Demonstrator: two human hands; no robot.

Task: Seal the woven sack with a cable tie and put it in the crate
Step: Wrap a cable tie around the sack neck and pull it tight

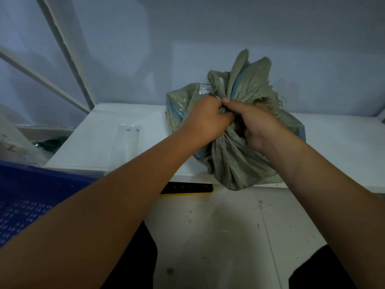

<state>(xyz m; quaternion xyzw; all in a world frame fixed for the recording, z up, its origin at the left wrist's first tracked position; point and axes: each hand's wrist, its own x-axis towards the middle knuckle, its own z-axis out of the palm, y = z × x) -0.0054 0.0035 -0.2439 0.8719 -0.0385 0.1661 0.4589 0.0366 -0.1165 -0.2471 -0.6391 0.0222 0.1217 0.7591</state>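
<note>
A grey-green woven sack (235, 161) sits on the white shelf (87, 147), its lower corner hanging over the front edge. Its mouth is gathered into a bunch, and the frayed top (250, 80) fans upward. My left hand (206, 119) and my right hand (258, 124) both grip the gathered neck, close together, thumbs near each other. A thin pale tip, perhaps the cable tie (218, 98), pokes out between them; the rest is hidden by my fingers. The blue perforated crate (27, 197) stands at the lower left.
A clear plastic packet (127, 142) lies on the shelf left of the sack. A black and yellow power strip (187, 188) sits under the shelf's front edge. White frame bars (68, 59) slant at the left. The floor (218, 236) below is pale and scuffed.
</note>
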